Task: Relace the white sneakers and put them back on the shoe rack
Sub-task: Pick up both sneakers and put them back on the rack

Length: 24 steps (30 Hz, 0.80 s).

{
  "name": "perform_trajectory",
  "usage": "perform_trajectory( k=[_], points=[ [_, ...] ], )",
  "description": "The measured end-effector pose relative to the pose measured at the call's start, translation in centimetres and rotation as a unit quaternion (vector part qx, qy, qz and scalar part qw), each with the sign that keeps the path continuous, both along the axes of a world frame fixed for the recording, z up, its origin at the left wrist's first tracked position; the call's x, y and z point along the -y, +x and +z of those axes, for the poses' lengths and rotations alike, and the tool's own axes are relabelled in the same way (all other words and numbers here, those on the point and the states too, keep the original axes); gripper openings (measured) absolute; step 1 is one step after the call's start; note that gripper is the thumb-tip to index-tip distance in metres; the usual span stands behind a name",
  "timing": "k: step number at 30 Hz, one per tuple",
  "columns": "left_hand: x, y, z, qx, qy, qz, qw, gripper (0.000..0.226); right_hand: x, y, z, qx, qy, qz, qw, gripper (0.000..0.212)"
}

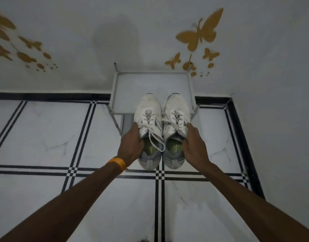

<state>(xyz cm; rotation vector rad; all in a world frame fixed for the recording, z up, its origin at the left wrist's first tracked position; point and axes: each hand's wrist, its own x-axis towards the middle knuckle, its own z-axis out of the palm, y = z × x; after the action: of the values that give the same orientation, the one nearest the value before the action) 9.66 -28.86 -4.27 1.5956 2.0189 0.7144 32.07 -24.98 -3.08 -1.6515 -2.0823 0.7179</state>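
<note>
Both hands are closed on the pair of white sneakers, one shoe each. Left hand (132, 145) clasps the left sneaker (149, 131) at its outer side, thumb tucked into the collar opening over the green insole. Right hand (194, 145) clasps the right sneaker (176, 131) likewise, fingers curled into the collar. An orange wristband (117, 164) sits on the left wrist. The sneakers lie side by side, touching, toes pointing far, toward the wall. Their toes overlap the near edge of the white shoe rack (118, 88); whether the soles rest on it cannot be told. Laces are threaded; a loose loop (157, 142) hangs across the left sneaker's opening. Gold butterfly decals (201, 32) mark the wall beyond.
</note>
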Motion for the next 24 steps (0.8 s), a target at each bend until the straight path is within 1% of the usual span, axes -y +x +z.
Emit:
perform_trajectory(
  k=[2, 5, 7, 10, 14, 19, 24],
  points=[
    [-2.5, -0.5, 5.5, 0.005, 0.001, 0.005, 1.0, 0.046, -2.5, -0.4, 5.5, 0.011, -0.006, 0.001, 1.0, 0.057],
    [-6.4, -1.9, 11.3, 0.004, -0.003, -0.003, 1.0, 0.049, -6.6, -1.5, 11.2, 0.028, -0.015, 0.016, 0.999, 0.06],
    [-9.6, -3.3, 13.4, 0.005, -0.004, 0.004, 1.0, 0.05, -10.0, -3.0, 13.5, 0.039, -0.035, 0.009, 0.999, 0.06],
    [-14.3, -5.3, 13.7, 0.002, -0.004, 0.009, 1.0, 0.054, -15.1, -5.7, 13.8, 0.04, -0.059, -0.007, 0.997, 0.057],
    [-20.5, -8.3, 9.7, 0.017, -0.022, -0.004, 1.0, 0.053, -20.8, -8.8, 9.5, 0.035, -0.089, -0.027, 0.995, 0.057],
    [-26.7, -10.4, -0.1, 0.06, -0.041, 0.01, 0.997, 0.052, -27.2, -11.1, 0.2, 0.043, -0.123, -0.026, 0.991, 0.065],
    [-30.8, -11.1, -7.5, 0.049, -0.08, -0.002, 0.996, 0.047, -31.8, -11.2, -6.9, 0.081, -0.138, -0.006, 0.987, 0.066]
  ],
)
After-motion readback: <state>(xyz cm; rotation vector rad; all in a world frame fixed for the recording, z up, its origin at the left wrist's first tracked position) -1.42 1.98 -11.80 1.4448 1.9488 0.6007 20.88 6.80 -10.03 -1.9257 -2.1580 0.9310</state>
